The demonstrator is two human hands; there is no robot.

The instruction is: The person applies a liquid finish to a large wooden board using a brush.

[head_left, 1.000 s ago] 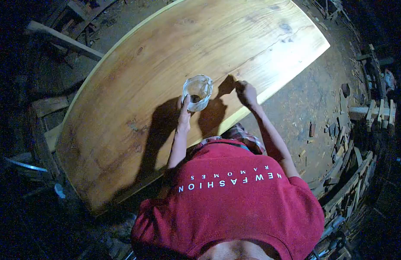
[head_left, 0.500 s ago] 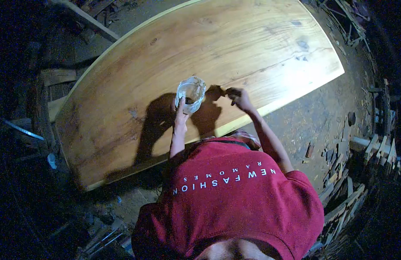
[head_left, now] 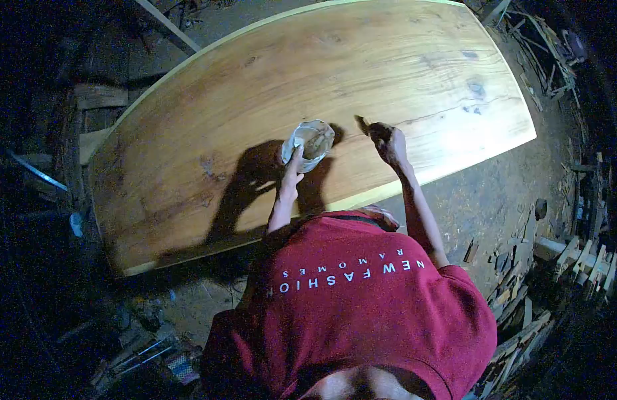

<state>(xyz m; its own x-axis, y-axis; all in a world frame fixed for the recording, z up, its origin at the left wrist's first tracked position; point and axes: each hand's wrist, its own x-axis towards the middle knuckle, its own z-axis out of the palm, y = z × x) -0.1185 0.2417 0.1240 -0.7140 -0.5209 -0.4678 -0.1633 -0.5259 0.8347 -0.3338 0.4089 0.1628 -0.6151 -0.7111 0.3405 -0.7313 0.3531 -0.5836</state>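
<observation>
My left hand (head_left: 294,164) is wrapped round a translucent plastic container (head_left: 318,144), tilted so its mouth faces up at me, with brownish residue inside. The container is held over the large wooden tabletop (head_left: 242,113), a broad board with one curved edge and visible knots and grain. In my right hand (head_left: 392,145), closed around its handle, is a small dark paintbrush (head_left: 362,125). Its bristle end points up and left, close over the board to the right of the container. Dark shadows of my arms and the container fall on the wood.
Wooden offcuts (head_left: 522,327) are heaped on the ground at the lower right. Upright wood pieces (head_left: 585,257) stand at the far right. A beam (head_left: 165,25) lies beyond the board at the upper left. Bare ground (head_left: 482,193) borders the board's right side.
My right hand has moved right, and the brush now shows pointing up and left. My left hand and the container have shifted slightly right. The whole view has turned a little.
</observation>
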